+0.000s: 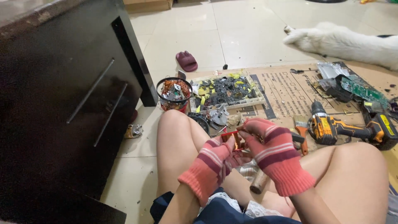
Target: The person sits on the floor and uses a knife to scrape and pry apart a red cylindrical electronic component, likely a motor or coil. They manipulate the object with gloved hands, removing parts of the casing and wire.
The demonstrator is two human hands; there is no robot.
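Note:
I sit cross-legged on the floor, both hands in pink striped fingerless gloves. My left hand (212, 161) and my right hand (271, 147) meet above my lap and together hold a small shiny copper-coloured metal part (233, 139). The left hand's fingers pinch its near side, the right hand's fingers close over its far side. A wooden tool handle (259, 182) lies on my lap under the right wrist.
A shallow tray (260, 97) of grey and yellow scrap bits, a round bowl (174, 93) of copper scrap, a yellow cordless drill (348, 130), circuit boards (362, 89) on cardboard (286, 93). A dark cabinet (62, 95) stands left. A white animal (348, 41) lies far right. A slipper (186, 61) sits beyond.

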